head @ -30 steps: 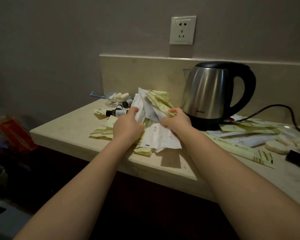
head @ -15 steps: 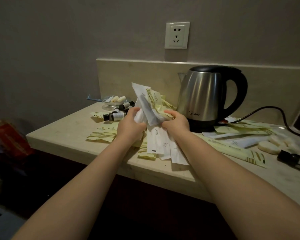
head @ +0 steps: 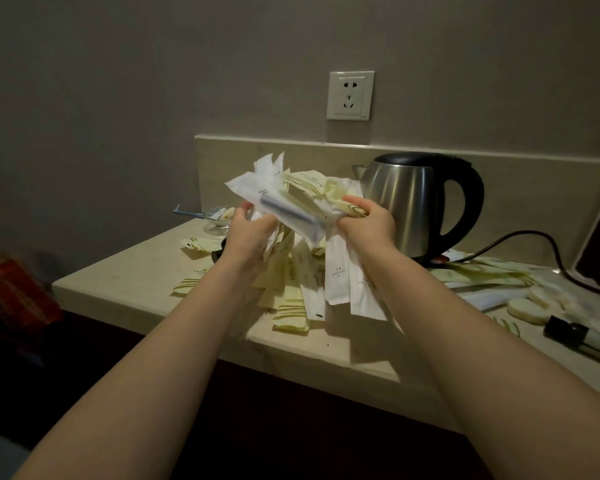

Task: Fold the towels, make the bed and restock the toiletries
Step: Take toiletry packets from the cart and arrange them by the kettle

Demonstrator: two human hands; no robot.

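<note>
Head cam: left hand (head: 248, 233) and right hand (head: 368, 225) each clutch an end of the bundle of white and pale-yellow paper toiletry sachets (head: 291, 206), above the beige stone counter (head: 136, 275). Its long axis runs hand to hand; left grip's blurry, probably a pinch. Bundle's higher than before.

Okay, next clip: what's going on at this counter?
A person grips a messy bundle of white and pale yellow toiletry packets with the left hand and right hand, holding it above the beige stone counter. More pale yellow packets lie scattered on the counter near a steel electric kettle with a black handle. Nothing looks sorted yet.
</note>
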